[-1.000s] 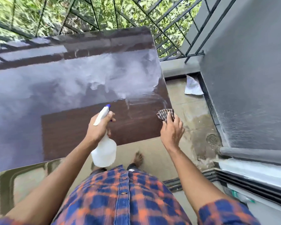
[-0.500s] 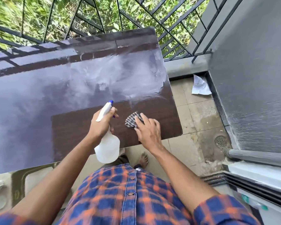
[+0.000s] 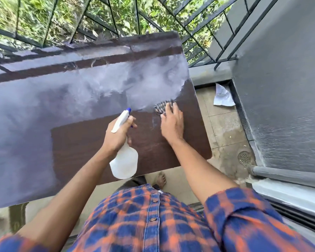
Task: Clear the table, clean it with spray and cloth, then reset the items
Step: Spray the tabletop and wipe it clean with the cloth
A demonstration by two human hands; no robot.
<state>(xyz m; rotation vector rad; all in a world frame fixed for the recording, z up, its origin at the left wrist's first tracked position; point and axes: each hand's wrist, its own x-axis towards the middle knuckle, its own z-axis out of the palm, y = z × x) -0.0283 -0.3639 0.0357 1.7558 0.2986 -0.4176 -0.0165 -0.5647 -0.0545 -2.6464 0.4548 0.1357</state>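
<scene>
The bottle (image 3: 125, 160) is gripped round its neck by the left hand (image 3: 117, 135), with the nozzle pointed away from the person and the body hanging above the near edge of the table (image 3: 80, 142). The checked cloth (image 3: 161, 107) lies on the table near its right end. It is pressed down by the right hand (image 3: 172, 122), whose fingers are extended over it; the fingertips are blurred. A faint streak is visible on the dark surface just left of that hand. A paper (image 3: 223, 96) lies on the floor by the wall, and a drain (image 3: 244, 157) is set nearer the person.
</scene>
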